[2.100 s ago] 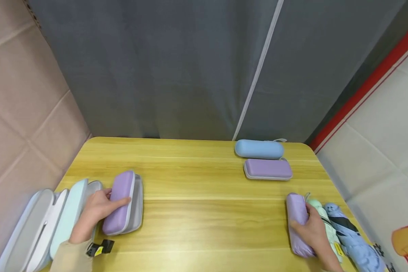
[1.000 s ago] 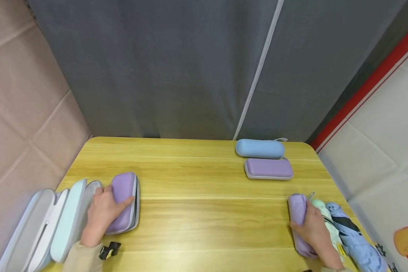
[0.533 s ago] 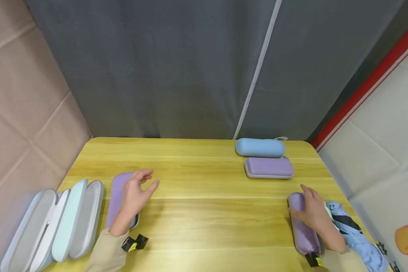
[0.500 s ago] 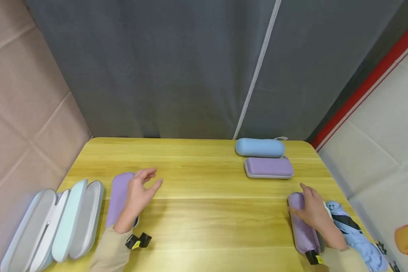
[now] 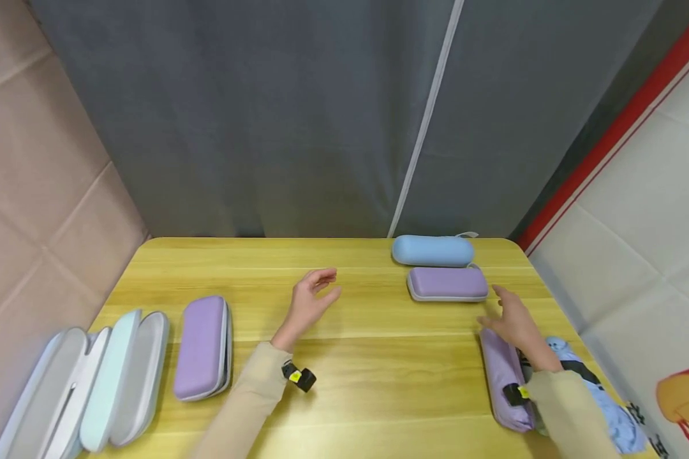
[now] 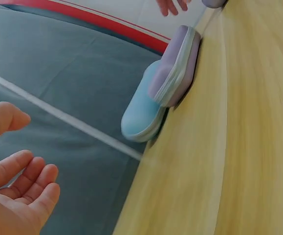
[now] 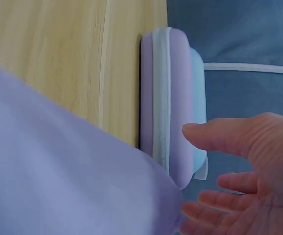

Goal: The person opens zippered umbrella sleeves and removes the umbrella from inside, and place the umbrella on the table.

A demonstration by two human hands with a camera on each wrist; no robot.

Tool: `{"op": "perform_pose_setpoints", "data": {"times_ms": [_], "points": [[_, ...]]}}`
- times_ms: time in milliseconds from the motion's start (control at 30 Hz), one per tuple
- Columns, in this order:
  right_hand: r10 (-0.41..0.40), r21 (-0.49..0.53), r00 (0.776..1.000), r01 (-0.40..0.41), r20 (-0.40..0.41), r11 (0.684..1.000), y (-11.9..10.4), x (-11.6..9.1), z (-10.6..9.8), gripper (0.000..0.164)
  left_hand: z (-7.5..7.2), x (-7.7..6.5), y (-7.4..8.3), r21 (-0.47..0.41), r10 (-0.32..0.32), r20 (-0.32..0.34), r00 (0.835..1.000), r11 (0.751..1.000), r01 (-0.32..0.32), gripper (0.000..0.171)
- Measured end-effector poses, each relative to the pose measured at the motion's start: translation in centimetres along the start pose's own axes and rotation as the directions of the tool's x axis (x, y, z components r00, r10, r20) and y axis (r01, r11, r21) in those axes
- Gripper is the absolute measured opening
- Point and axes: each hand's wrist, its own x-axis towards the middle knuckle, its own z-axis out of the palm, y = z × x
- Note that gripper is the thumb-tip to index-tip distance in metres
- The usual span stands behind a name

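My left hand (image 5: 307, 303) is over the middle of the table, fingers loosely bent and holding nothing. To its right, a purple zipped hard case (image 5: 448, 284) lies in front of a rounded light-blue case (image 5: 433, 250) with a wrist loop. My right hand (image 5: 513, 322) hovers by the near right end of that purple case, thumb and fingers apart. Below it lies a purple folded umbrella (image 5: 501, 376), partly hidden by the wrist strap. In the right wrist view, both cases show beyond the thumb, with purple fabric (image 7: 73, 166) filling the lower left.
At the left lies another purple case (image 5: 201, 347), its lid down with a thin gap along the side. Beside it stand an opened mint case (image 5: 140, 376) and an opened pale-blue case (image 5: 57, 395). A blue folded umbrella (image 5: 608, 408) lies by the right wall.
My left hand pressed the left purple case's lid down, then let go and moved right across the table. My right hand left the purple umbrella and moved forward towards the far purple case.
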Motion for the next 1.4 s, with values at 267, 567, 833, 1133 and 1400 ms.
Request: {"op": "perform_pose_setpoints", "data": {"times_ms": [267, 567, 833, 1133, 1400], "points": [[0.033, 0.009, 0.999, -0.033, 0.024, 0.999, 0.6, 2.6, 0.4, 0.079, 3.0, 1.4, -0.7, -0.108, -0.044, 0.082, 0.996, 0.993, 0.053, 0.039], [-0.031, -0.029, 0.999, 0.032, 0.03, 0.999, 1.7, 5.3, 0.5, 0.084, 5.6, 2.7, -1.6, -0.14, -0.049, 0.13, 0.99, 0.988, 0.067, 0.044], [-0.139, -0.028, 0.985, 0.143, 0.102, 0.989, 2.5, 7.2, 0.4, 0.08, 7.1, 3.4, -6.3, -0.116, 0.005, 0.103, 0.995, 0.993, 0.008, 0.046], [-0.141, -0.037, 0.986, 0.145, 0.085, 0.989, 2.0, 7.3, 0.4, 0.072, 6.4, 3.0, -3.2, -0.165, -0.083, 0.132, 0.988, 0.981, 0.105, 0.045], [-0.201, -0.036, 0.976, 0.205, 0.084, 0.978, 0.5, 7.5, 1.4, 0.071, 6.1, 3.1, -2.9, -0.171, -0.102, 0.12, 0.988, 0.978, 0.122, 0.044]]}}
